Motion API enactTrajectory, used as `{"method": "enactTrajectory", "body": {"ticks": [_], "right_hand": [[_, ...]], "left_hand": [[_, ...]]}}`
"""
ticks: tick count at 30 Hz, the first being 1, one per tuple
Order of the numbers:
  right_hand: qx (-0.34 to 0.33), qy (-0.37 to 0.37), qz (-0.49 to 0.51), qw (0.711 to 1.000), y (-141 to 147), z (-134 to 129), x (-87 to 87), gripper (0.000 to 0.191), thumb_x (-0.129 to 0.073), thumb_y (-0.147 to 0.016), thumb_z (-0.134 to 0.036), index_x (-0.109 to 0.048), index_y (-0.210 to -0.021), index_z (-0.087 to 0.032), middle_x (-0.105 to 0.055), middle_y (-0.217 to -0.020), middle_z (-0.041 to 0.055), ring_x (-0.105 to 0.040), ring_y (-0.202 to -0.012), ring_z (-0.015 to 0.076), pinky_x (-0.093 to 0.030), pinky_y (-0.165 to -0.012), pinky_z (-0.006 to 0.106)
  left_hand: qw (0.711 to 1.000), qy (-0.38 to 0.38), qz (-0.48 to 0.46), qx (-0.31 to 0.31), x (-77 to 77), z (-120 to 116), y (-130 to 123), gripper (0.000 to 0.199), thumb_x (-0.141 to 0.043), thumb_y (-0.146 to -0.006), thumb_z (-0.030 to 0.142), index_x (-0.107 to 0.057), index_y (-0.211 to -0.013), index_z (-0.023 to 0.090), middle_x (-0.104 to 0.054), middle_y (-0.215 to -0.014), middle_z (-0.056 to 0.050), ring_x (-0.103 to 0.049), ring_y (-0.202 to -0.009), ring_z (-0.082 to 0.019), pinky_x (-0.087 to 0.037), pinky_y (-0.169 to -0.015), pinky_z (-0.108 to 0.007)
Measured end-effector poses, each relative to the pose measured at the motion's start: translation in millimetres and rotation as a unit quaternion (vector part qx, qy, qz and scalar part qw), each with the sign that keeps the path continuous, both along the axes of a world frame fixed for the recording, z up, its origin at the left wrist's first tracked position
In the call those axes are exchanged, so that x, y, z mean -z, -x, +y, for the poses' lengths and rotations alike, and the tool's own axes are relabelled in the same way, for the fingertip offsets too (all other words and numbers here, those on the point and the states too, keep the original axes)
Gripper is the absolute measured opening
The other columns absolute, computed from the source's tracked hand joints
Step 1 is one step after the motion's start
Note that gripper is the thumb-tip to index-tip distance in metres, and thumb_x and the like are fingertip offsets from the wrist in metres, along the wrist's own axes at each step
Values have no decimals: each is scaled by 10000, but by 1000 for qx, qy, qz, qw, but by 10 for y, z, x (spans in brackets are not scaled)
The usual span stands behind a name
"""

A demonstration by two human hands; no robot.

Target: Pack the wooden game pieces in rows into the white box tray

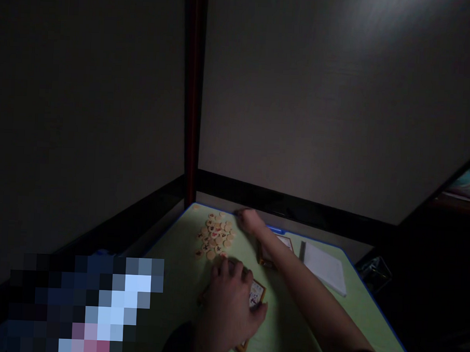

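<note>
My left hand (232, 295) lies palm down over a shallow wood-framed box (257, 293) with a white printed face. Its fingers are spread, with the fingertips by the box's far side and the thumb by its right side. Much of this box is hidden under the hand. My right hand (249, 221) reaches to the table's far edge, its fingers curled closed; what is in them, if anything, is hidden. Between the hands and the left edge lies a loose heap of round wooden game pieces (215, 235), several bearing red or black characters, like Chinese chess pieces.
Under my right forearm sits a second wood-framed box (286, 242). A white notepad (324, 267) lies to its right. The green table (290, 329) has a blue rim and stands in a corner against dark-trimmed walls. One round piece (195, 207) lies apart at the far corner.
</note>
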State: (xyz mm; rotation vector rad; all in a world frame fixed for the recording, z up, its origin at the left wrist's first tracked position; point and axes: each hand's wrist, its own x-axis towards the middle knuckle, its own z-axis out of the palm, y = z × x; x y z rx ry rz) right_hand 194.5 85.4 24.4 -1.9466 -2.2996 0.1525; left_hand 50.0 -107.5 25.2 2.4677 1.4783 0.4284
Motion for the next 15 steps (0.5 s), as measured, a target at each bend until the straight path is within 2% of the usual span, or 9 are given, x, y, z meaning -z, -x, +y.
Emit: {"method": "enactTrajectory", "body": {"ticks": [4,8,12,15], "right_hand": [[-26,-5,71,997,113,138,-9,343,-533,-884,-112,-726,-1160,-179,-754,-1110,82,-686,-1020,176,-481,-869,221],[-36,33,105,993,184,227,31,331,-568,-821,-45,-757,-1074,-142,-784,-942,64,-717,-832,152,-517,-738,206],[-56,74,97,991,184,286,2,329,-565,-812,-35,-778,-1036,-150,-786,-836,34,-707,-683,126,-529,-647,194],[-74,81,57,992,204,353,-97,263,-600,-815,-71,-799,-959,-163,-781,-809,34,-713,-712,141,-531,-694,205]], "left_hand": [[1000,-1,-11,-8,-2,-8,-3,584,-545,-805,617,-666,-1206,210,-602,-1286,-123,-425,-1282,-398,-315,-1090,-567],[1000,-8,-18,-9,22,-3,-1,606,-524,-820,618,-654,-1244,205,-578,-1340,-137,-401,-1309,-407,-310,-1097,-589],[1000,-5,-16,-8,66,8,-8,653,-520,-810,640,-653,-1266,191,-569,-1370,-162,-372,-1342,-439,-283,-1111,-624],[1000,-1,-17,-10,68,25,-14,657,-530,-802,642,-656,-1270,198,-572,-1375,-167,-383,-1340,-443,-296,-1100,-639]]}}
